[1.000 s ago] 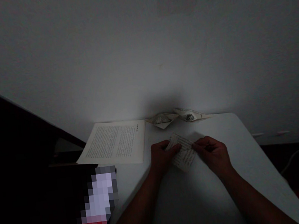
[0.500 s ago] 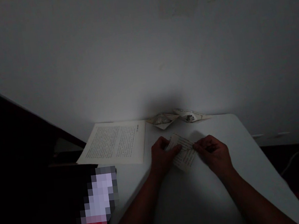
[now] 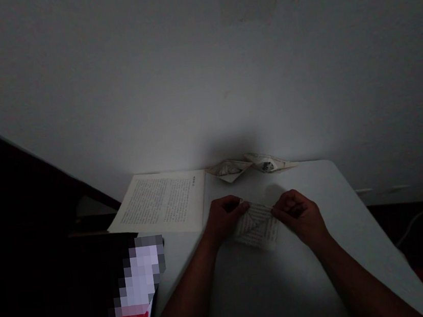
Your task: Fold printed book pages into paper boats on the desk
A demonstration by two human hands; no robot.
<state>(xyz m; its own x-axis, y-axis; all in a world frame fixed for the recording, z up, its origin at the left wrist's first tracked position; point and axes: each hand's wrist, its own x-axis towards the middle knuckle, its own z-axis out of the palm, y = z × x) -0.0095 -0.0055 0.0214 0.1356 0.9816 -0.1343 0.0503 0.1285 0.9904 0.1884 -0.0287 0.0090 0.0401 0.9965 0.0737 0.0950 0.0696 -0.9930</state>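
Between my hands is a folded piece of printed paper [image 3: 258, 230], roughly square, with crease lines and a triangular flap on its face. My left hand [image 3: 224, 219] pinches its upper left corner between thumb and fingers. At the upper right corner, my right hand [image 3: 297, 215] grips the paper with thumb and fingertips. Just beyond my hands stand two folded paper boats, a left one [image 3: 230, 169] and a right one [image 3: 271, 163], their ends touching or overlapping near the wall.
Flat printed sheets [image 3: 159, 203] lie at the table's back left. A phone [image 3: 141, 290], its screen blurred out, is at the left edge. The white table [image 3: 343, 224] meets a grey wall [image 3: 148, 84]. A pale cable [image 3: 416, 226] hangs beyond the right edge.
The folded paper has turned from a diamond-like tilt to nearly square-on and dropped slightly. My left hand has shifted from its face to its upper left corner; the right still pinches it.
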